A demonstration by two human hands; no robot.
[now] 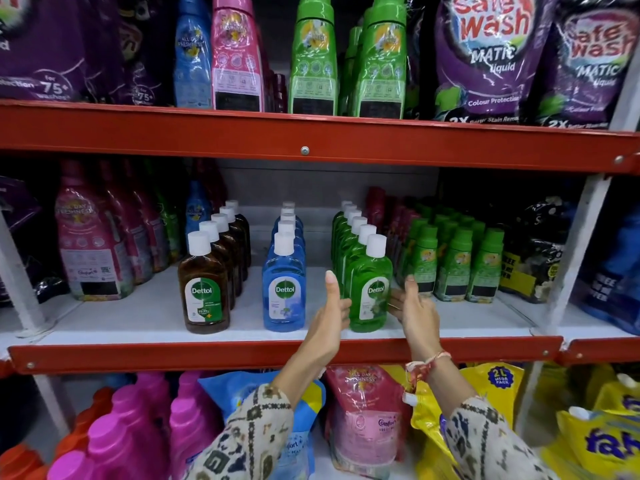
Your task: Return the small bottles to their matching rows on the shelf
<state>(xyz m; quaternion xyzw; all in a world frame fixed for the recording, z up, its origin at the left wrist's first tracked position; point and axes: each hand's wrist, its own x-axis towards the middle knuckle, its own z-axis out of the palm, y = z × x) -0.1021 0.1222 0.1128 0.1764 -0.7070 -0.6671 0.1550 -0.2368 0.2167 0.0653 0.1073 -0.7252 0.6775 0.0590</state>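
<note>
Three rows of small white-capped Dettol bottles stand on the middle shelf (138,317): a brown row (204,289) at left, a blue row (284,289) in the middle, a green row (370,289) at right. My left hand (330,317) is open just left of the front green bottle, thumb up, fingers at its side. My right hand (412,310) is open just right of the same bottle, fingers spread near its lower side. Neither hand grips it. Each row runs back into the shelf.
Pink softener bottles (90,244) stand left of the brown row; small green bottles (457,265) crowd right of the green row. The red shelf lip (277,355) runs below my hands. Purple pouches and tall bottles fill the shelf above; pouches and pink bottles fill the one below.
</note>
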